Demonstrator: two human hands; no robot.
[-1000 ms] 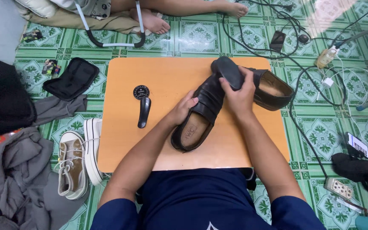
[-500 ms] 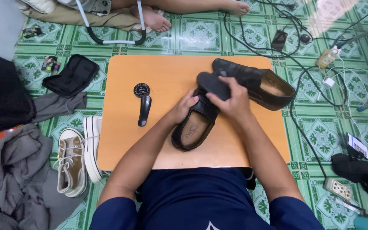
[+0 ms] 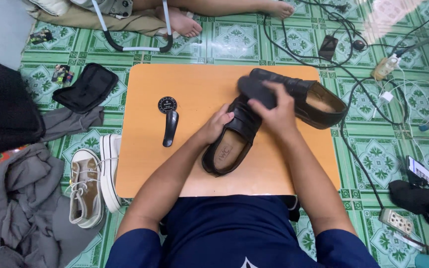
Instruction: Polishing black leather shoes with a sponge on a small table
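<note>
A black leather shoe (image 3: 229, 144) lies on the low orange table (image 3: 194, 79), toe pointing away from me. My left hand (image 3: 219, 123) grips its left side near the strap. My right hand (image 3: 279, 116) holds a dark oval pad (image 3: 255, 91) pressed on the shoe's toe. The second black shoe (image 3: 316, 101) lies just behind my right hand, at the table's back right. A round black tin (image 3: 167, 104) and a slim black tool (image 3: 170, 128) lie left of my left hand.
White-soled sneakers (image 3: 93, 183) and grey clothing (image 3: 16, 213) lie on the green tiled floor to the left, with a black pouch (image 3: 85, 87) behind them. Cables, a power strip (image 3: 397, 221) and a phone (image 3: 419, 170) are on the right. Another person's foot (image 3: 184, 22) rests beyond the table.
My right hand has slid the dark pad leftward over the toe of the near shoe, uncovering more of the second shoe. My left hand keeps its hold.
</note>
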